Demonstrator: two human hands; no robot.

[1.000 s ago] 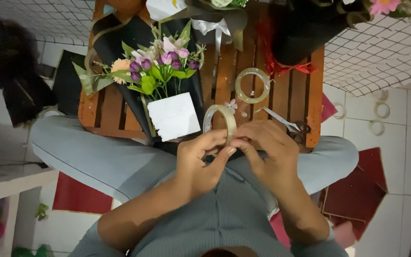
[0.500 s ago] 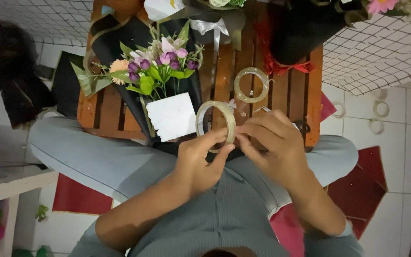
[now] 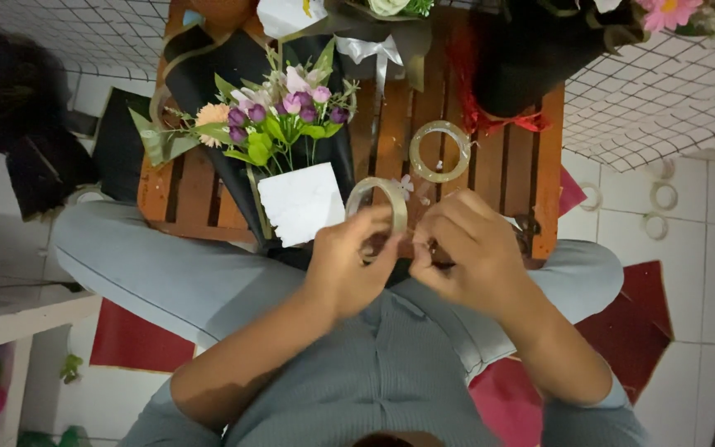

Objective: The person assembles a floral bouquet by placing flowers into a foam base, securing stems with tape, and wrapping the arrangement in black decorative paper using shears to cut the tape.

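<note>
From the head view, the left hand point(image 3: 356, 263) sits just below the middle of the frame, closed around a roll of clear tape point(image 3: 376, 207) held upright at its fingertips. The right hand point(image 3: 467, 252), just beside it, is curled with its fingers pinched at the roll's lower edge. Above them lies a slatted wooden tabletop point(image 3: 498, 161) carrying a second tape roll point(image 3: 439, 151) lying flat, upper centre. Left of that roll lies a small bouquet point(image 3: 279, 120) in black wrapping, with a white card point(image 3: 301, 203) at its foot.
</note>
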